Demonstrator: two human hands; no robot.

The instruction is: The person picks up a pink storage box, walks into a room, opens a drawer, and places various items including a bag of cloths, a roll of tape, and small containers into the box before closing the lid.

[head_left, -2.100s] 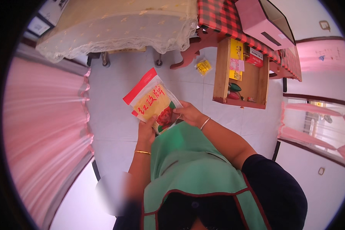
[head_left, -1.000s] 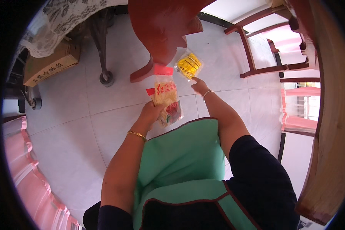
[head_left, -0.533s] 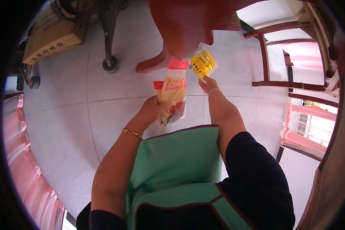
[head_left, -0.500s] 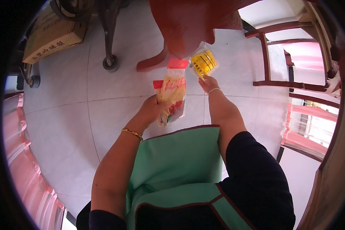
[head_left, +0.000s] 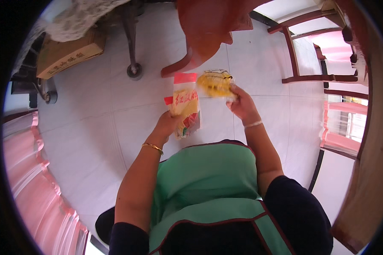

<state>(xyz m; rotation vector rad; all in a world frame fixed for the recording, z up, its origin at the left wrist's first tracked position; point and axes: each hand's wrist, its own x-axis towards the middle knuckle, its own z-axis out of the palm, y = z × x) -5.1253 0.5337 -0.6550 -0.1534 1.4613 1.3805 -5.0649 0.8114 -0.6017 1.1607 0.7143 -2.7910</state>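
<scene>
My left hand (head_left: 167,124) is closed around clear plastic food packets (head_left: 185,102) with red top bands and red printing. Pale yellow contents show through the film, with red and green patches lower down. A second red band peeks out beside my fingers, so more than one packet seems to be in this grip. To the right, my right hand (head_left: 243,105) pinches the edge of a yellow packet (head_left: 215,83) in shiny clear wrap, blurred by motion. The yellow packet is close to the upper right of the red-banded ones; I cannot tell whether they touch.
Dark red wooden furniture (head_left: 204,38) with a curved foot stands just ahead. At the upper left are a cardboard box (head_left: 70,55) and a metal leg on a caster (head_left: 134,70). A wooden chair frame (head_left: 291,55) is at the right; pink curtains (head_left: 42,178) hang at the left.
My right hand has drawn the yellow packet back and left, closer to the red-banded packets, and turned it. The view has shifted, and lace cloth now shows at the upper left.
</scene>
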